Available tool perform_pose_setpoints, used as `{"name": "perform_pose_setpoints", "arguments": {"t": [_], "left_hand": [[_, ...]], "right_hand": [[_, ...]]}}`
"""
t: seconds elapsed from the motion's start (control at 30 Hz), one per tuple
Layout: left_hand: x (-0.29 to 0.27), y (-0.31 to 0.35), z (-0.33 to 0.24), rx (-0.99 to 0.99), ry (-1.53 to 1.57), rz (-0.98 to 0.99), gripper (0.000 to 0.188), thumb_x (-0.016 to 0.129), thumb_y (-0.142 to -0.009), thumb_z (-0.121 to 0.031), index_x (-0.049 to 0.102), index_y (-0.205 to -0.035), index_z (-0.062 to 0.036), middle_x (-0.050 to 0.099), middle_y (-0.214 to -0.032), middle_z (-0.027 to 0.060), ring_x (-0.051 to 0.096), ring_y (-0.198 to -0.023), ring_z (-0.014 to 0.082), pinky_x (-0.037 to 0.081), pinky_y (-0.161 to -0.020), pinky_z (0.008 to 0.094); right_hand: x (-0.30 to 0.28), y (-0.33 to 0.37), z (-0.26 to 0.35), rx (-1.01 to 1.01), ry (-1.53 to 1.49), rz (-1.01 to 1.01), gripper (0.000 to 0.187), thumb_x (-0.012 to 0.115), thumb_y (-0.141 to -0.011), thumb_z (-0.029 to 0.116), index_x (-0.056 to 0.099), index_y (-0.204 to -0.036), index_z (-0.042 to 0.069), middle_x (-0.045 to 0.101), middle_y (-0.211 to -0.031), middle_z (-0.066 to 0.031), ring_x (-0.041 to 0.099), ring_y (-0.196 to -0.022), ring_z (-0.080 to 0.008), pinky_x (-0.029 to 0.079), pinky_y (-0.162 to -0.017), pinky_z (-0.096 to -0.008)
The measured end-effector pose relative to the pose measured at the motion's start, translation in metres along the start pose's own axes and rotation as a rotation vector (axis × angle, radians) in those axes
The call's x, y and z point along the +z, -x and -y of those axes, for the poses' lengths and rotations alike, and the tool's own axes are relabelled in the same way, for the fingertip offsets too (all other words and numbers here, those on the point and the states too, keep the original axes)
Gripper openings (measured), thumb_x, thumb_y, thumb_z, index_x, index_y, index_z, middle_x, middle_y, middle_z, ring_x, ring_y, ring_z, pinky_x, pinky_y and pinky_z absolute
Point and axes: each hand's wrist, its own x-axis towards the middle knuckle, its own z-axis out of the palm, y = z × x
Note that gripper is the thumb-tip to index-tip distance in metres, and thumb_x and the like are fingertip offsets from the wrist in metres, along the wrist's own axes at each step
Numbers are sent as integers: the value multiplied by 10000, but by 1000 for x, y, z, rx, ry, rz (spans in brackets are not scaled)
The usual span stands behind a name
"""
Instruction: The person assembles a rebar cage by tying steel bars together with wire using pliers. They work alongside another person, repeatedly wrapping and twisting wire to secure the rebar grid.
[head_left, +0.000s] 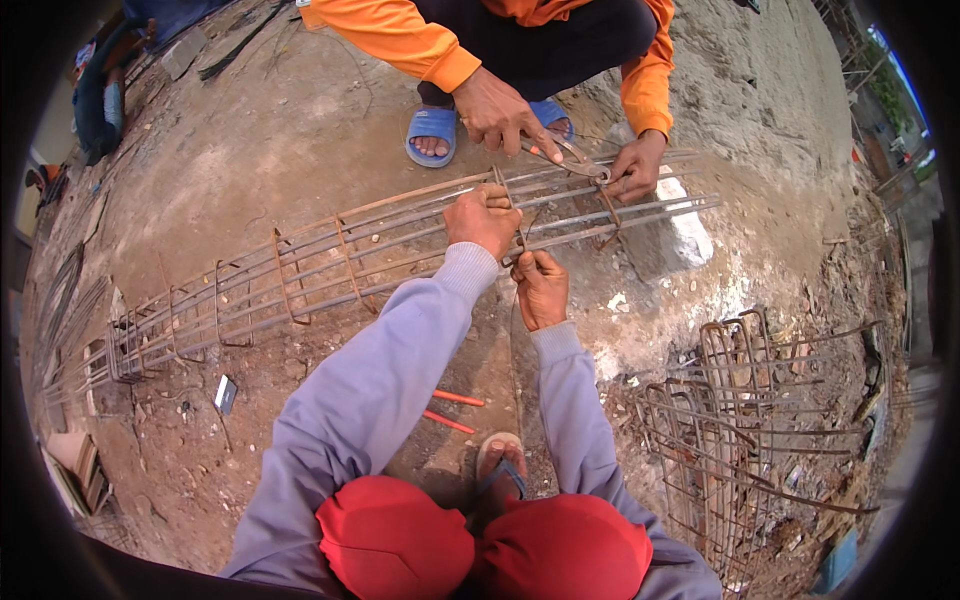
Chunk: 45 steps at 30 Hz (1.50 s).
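Observation:
A long rebar cage of several parallel steel bars crosses the ground in front of me. My left hand is closed around a bent stirrup on the cage, knuckles up. Just below and to the right, my right hand pinches at the near lower bar beside that same stirrup. A thin wire seems to hang from its fingertips, though the pinch itself is partly hidden. Two red handles of a tool lie on the ground beside my left sleeve, which hides its other end.
Opposite, a squatting person in orange sleeves works pincers at the cage's right end, above a white-marked block. Bent rods are heaped at lower right. A small dark-and-white box lies left.

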Motion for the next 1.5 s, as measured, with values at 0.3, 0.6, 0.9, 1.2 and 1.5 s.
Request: {"name": "perform_pose_setpoints", "arguments": {"t": [0.3, 0.6, 0.9, 1.2, 1.5], "left_hand": [[6, 4, 6, 32, 95, -62, 382, 808, -787, -55, 704, -1147, 17, 766, -970, 90, 748, -846, 137, 607, -787, 277], [7, 10, -3, 9, 25, -150, 434, 810, -739, -63, 686, -1150, -6, 761, -978, 89, 752, -868, 175, 600, -824, 298], [3, 14, -4, -15, 64, -164, 419, 806, -735, -74, 694, -1133, -2, 766, -987, 110, 754, -874, 178, 599, -824, 295], [-7, 14, 4, 10, 55, -199, 386, 774, -752, -54, 698, -1127, 0, 769, -1009, 125, 760, -891, 182, 607, -822, 291], [-7, 16, -1, 27, 64, -158, 375, 775, -775, -38, 682, -1137, -5, 761, -978, 98, 752, -865, 172, 610, -797, 293]], "right_hand": [[-4, -3, 3, 22, 103, 6, 371, 837, -863, 299, 730, -919, -51, 660, -768, -43, 533, -672, -108, 416, -607, -259], [-3, -7, -1, 36, 18, 70, 398, 830, -867, 326, 732, -903, -58, 667, -748, -50, 534, -657, -100, 414, -600, -255], [5, -2, -4, 0, 65, 54, 417, 844, -847, 345, 743, -915, -54, 662, -737, -44, 529, -649, -104, 413, -586, -259], [8, 0, -8, 41, 85, 62, 407, 832, -861, 338, 739, -895, -57, 658, -734, -45, 525, -645, -106, 415, -591, -262], [4, 0, -8, 67, 35, 75, 271, 757, -943, 221, 682, -885, -33, 673, -817, -71, 501, -693, -133, 434, -665, -316]]}}
